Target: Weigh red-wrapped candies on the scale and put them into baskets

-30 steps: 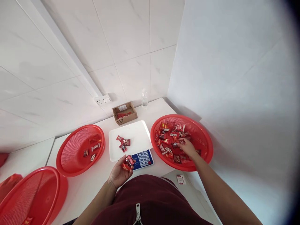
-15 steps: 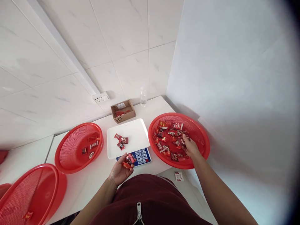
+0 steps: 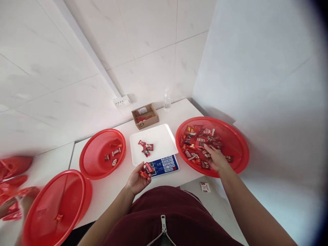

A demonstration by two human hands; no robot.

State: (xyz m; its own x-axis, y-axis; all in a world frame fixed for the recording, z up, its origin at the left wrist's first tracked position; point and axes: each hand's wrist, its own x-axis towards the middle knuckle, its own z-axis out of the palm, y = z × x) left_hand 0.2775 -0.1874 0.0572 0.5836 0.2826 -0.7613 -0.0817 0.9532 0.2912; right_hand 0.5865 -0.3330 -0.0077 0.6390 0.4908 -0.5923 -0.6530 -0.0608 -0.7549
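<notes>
My left hand (image 3: 138, 180) is closed around several red-wrapped candies (image 3: 146, 169), palm up, in front of the scale. My right hand (image 3: 216, 159) reaches into the right red basket (image 3: 239, 143), fingers stretched out and touching the wrapped candies (image 3: 201, 140) there; I see nothing held in it. Between the hands stands a scale with a white tray (image 3: 164, 136) and a blue keypad (image 3: 166, 165). A small cluster of wrapped candies (image 3: 147, 147) lies on the tray.
A second red basket (image 3: 89, 153) to the left holds a few candies; a third (image 3: 74, 205) holds one small piece. Behind the scale stand a cardboard box (image 3: 146, 119) and a clear bottle (image 3: 167, 101). Another person's hand (image 3: 9, 206) is near red bags at the far left.
The view has swung left, so everything sits further right and another person's hand shows. My right hand stays among the basket's candies, fingers shifted slightly; my left hand keeps its candies.
</notes>
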